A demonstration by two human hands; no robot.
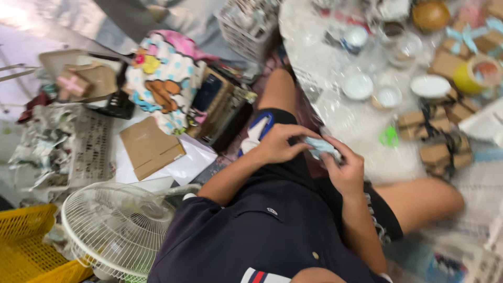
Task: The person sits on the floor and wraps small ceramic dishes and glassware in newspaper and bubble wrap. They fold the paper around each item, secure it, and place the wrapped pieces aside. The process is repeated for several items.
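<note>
Seated on the floor in dark shorts and a dark shirt, I hold both hands together over my lap: my left hand (280, 142) curls its fingers closed around one end of a small pale blue, crumpled piece of wrapping (320, 147), while my right hand (346, 170) grips the other end, fingers bent over it. The picture is blurred, so I cannot tell what the wrapping encloses. It sits between the 2 hands, above my thighs and just short of the edge of a clear plastic sheet (335, 112) spread on the floor ahead of me. On that sheet lie several small white dishes (358, 86), with a larger white oval dish (430, 86) beyond them, and a bright green scrap (389, 137) near my right hand. To the right stand small brown boxes tied with dark ribbon (437, 149), stacked close together, and a yellow cup (474, 76) further back. To my left, well apart from the hands, a white fan (112, 230) lies beside a yellow crate (31, 243). A flat cardboard piece (151, 148) rests on white paper, near a spotted, colourful bag (162, 78). A white mesh basket (249, 29) stands at the top centre.
</note>
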